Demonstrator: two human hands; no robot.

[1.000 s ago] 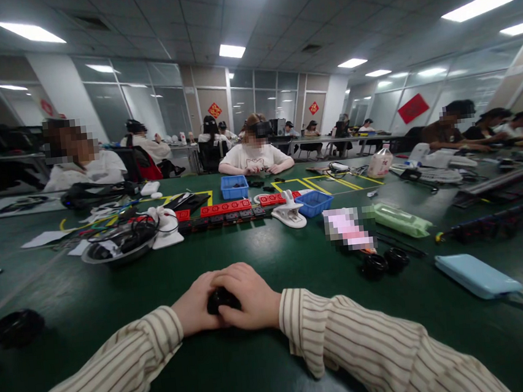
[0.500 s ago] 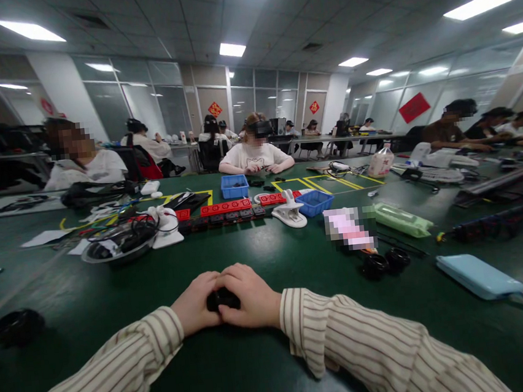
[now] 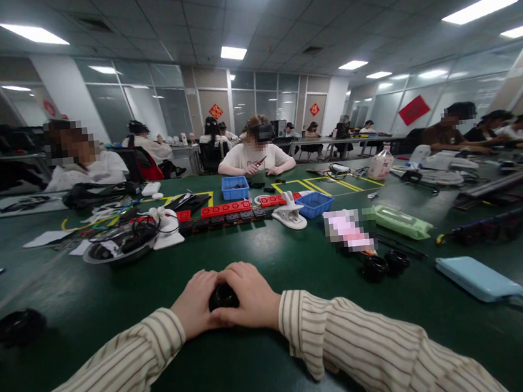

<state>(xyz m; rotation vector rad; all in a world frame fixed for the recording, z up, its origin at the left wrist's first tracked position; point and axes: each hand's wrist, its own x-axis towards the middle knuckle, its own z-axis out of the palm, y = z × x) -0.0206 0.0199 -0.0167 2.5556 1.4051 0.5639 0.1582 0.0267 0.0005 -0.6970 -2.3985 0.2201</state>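
Note:
Both my hands are wrapped round a small, round, glossy black part [image 3: 224,296] just above or on the green tabletop; whether it touches the table I cannot tell. My left hand [image 3: 198,304] closes on it from the left, fingertips curled over its far side. From the right, my right hand [image 3: 250,297] holds it with the thumb along the near side and the fingers over the top. Most of the part is hidden by my fingers. Similar black round parts lie apart, one at the left [image 3: 17,327] and a pair at the right [image 3: 374,267].
Beyond my hands are a metal bowl of cables [image 3: 122,257], a red and black strip [image 3: 226,218], a white clip [image 3: 289,213] and blue bins [image 3: 235,187]. A light blue box [image 3: 479,276] with a cable and a green packet [image 3: 400,221] are right. Across the table sits a person [image 3: 257,150].
My thumbs and fingers have shifted slightly round the black part, and more of its rounded surface shows between my hands. Across the table, the person's hand has risen with a thin tool.

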